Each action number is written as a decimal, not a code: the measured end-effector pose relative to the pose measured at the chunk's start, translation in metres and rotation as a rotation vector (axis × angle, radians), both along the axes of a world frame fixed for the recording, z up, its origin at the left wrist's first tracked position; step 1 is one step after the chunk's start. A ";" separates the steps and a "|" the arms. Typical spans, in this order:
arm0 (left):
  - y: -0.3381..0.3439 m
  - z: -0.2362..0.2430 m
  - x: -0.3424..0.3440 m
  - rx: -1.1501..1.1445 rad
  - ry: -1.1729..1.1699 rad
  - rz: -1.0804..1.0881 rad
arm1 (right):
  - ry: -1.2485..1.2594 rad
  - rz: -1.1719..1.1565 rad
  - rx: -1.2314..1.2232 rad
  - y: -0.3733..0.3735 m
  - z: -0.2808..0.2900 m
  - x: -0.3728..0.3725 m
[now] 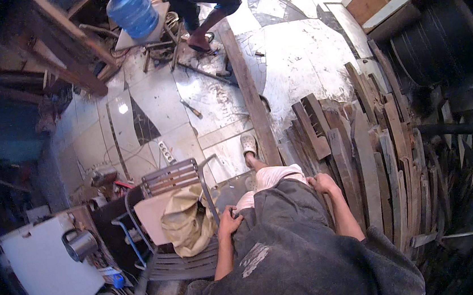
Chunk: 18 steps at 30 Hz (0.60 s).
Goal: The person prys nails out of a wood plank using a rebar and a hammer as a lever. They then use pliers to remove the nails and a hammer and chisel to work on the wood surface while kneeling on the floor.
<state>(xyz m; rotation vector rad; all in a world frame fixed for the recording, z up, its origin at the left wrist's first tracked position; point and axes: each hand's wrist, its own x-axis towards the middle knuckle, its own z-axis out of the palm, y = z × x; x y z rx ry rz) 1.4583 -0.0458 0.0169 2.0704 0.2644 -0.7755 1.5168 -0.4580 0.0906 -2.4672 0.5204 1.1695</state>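
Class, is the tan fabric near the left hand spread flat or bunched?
Bunched: the tan fabric lies in deep, rumpled folds.

From afar I see the left hand [229,223] and right hand [325,183] at the dark shirt [303,249], wooden planks [365,172] rightward.

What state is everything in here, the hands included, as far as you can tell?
Left hand, curled at the dark clothing, grip unclear
Right hand, bent against the clothing, grip unclear
Water jug, standing on a pale board, fill unclear
Kettle, at the white tabletop, open or shut unclear
Tan cloth, crumpled on the chair
Power strip, lying on the floor
Pale clog, worn
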 end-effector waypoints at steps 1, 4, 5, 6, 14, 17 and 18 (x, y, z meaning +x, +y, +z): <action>0.003 -0.005 0.013 0.008 -0.004 0.003 | -0.012 -0.025 0.006 0.000 -0.004 0.007; 0.017 -0.013 0.057 0.050 0.012 0.014 | -0.039 -0.100 0.024 0.001 0.002 0.037; 0.021 -0.016 0.073 0.074 0.035 0.018 | -0.047 -0.124 0.030 0.001 0.008 0.049; 0.023 -0.016 0.089 0.095 0.058 0.023 | -0.073 -0.137 0.032 0.001 0.017 0.061; 0.022 0.016 0.221 0.086 -0.012 0.063 | -0.251 -0.119 0.021 0.022 0.061 0.193; 0.017 0.013 0.244 0.081 -0.076 0.110 | -0.284 -0.146 0.019 0.026 0.065 0.234; 0.015 0.010 0.246 0.065 -0.085 0.133 | -0.289 -0.153 0.011 0.029 0.069 0.250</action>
